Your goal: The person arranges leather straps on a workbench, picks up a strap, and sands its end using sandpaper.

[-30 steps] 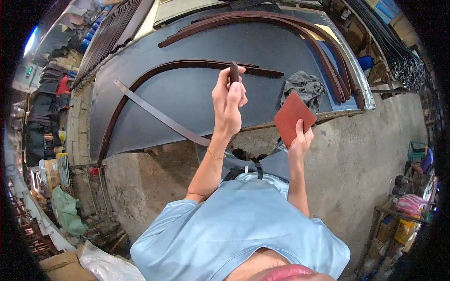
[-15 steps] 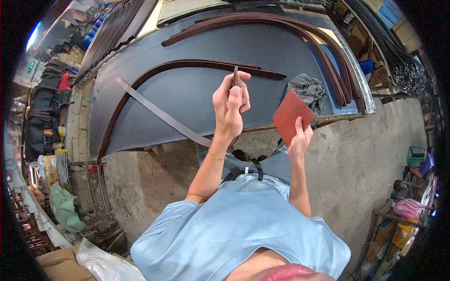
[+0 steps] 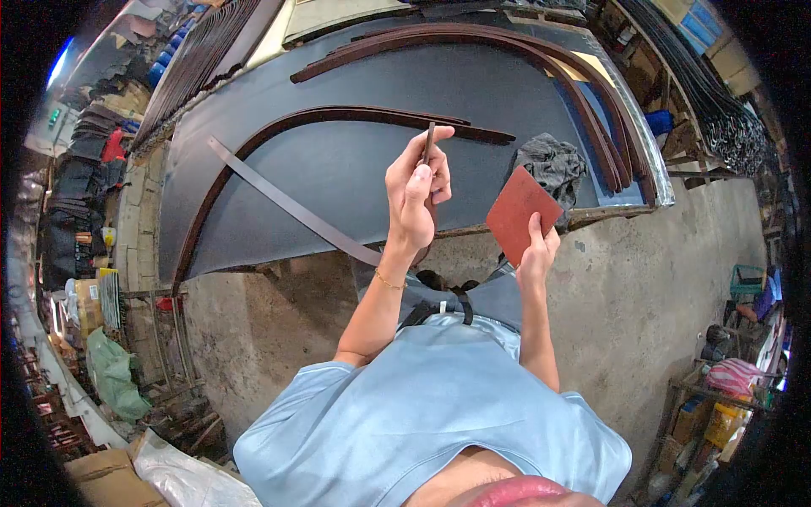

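Note:
My left hand (image 3: 416,188) is raised over the table's near edge, closed around a dark leather strap (image 3: 429,144). The strap stands edge-on, its end poking up past my thumb and fingers. A flat length of strap (image 3: 296,203) runs from behind my left wrist to the table's left side; it seems to be the same piece, but the join is hidden. In my right hand (image 3: 538,253), pinched by its lower right edge, is a reddish-brown square sheet of sandpaper (image 3: 521,217). It is apart from the strap. Behind it lies a crumpled black cloth (image 3: 553,166).
More brown straps curve across the dark tabletop (image 3: 338,186), one bunch (image 3: 473,32) at the back right and one strap bundle (image 3: 279,127) at the left. Hanging straps (image 3: 718,110) line the right side. A cluttered rack (image 3: 693,406) stands at lower right.
The strap end in my left hand has tilted slightly to the right. My right hand and the sandpaper have shifted a little to the left.

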### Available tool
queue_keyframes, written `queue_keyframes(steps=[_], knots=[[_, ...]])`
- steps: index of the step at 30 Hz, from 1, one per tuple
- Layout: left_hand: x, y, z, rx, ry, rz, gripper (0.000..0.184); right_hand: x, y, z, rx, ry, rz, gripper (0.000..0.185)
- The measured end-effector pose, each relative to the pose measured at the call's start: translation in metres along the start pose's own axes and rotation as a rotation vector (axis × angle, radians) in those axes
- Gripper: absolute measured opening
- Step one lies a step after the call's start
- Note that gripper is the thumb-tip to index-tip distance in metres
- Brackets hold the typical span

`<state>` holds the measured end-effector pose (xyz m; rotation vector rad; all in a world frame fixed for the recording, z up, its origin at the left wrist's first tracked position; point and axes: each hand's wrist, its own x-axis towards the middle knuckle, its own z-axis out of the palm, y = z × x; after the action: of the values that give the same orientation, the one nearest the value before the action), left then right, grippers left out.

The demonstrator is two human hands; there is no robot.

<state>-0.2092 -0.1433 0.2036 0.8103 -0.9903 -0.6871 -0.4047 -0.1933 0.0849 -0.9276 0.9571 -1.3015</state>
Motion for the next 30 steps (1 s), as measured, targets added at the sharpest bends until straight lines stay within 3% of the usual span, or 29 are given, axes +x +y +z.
queue_keyframes(steps=[6,11,14,17,27,30], knots=[[0.001,0.003,0.007,-0.032,0.028,-0.044,0.054,-0.001,-0.006,0.004,0.014,-0.011,0.020,0.032],[0.005,0.003,0.004,0.227,-0.019,0.050,0.038,-0.003,-0.010,0.004,0.015,-0.032,0.034,0.033],[0.004,0.010,0.001,0.292,-0.020,-0.035,0.027,-0.003,-0.015,0.008,0.058,-0.005,0.038,0.033],[0.004,0.014,-0.001,0.280,-0.034,-0.106,0.021,-0.004,-0.026,0.012,0.094,-0.021,0.066,0.034],[0.001,0.012,0.008,0.083,0.022,-0.132,0.026,0.001,-0.039,0.027,0.142,-0.104,0.069,0.036],[-0.001,0.007,0.002,0.055,0.039,-0.193,0.025,0.000,-0.042,0.033,0.220,-0.124,0.032,0.029]])
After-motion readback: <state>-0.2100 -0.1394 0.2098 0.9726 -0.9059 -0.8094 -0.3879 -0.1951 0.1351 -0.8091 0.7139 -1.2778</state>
